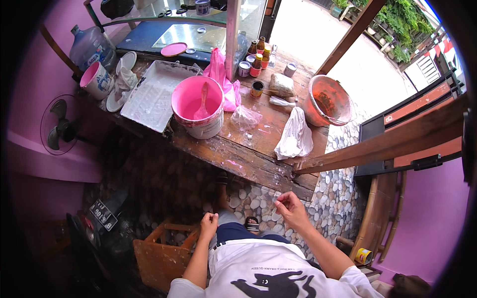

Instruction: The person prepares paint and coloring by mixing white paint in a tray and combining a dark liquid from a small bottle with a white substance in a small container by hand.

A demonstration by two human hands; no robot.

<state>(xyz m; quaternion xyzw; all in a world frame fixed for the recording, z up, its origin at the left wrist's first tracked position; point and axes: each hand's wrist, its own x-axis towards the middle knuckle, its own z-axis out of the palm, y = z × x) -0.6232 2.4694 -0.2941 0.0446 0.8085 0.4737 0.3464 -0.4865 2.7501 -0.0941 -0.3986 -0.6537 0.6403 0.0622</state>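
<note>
My left hand [208, 226] is low in front of me, fingers curled; what it holds, if anything, is too small to make out. My right hand [290, 211] is raised just short of the wooden table [233, 159], thumb and fingers pinched, their content unclear. On the table stands a white bucket [201, 129] with pink paint and a brush [202, 104] inside. A white paint tray [149, 99] lies left of it; a white plastic bag [293, 139] and a crumpled bag [246, 117] lie to its right.
A rusty bucket [329, 102] stands at the table's right end beside bottles [256, 66] and cans [244, 69]. A wooden post [377, 139] crosses the right. Below are a wooden stool [159, 253] and part of a motorbike [94, 223]. A fan [62, 124] is at left.
</note>
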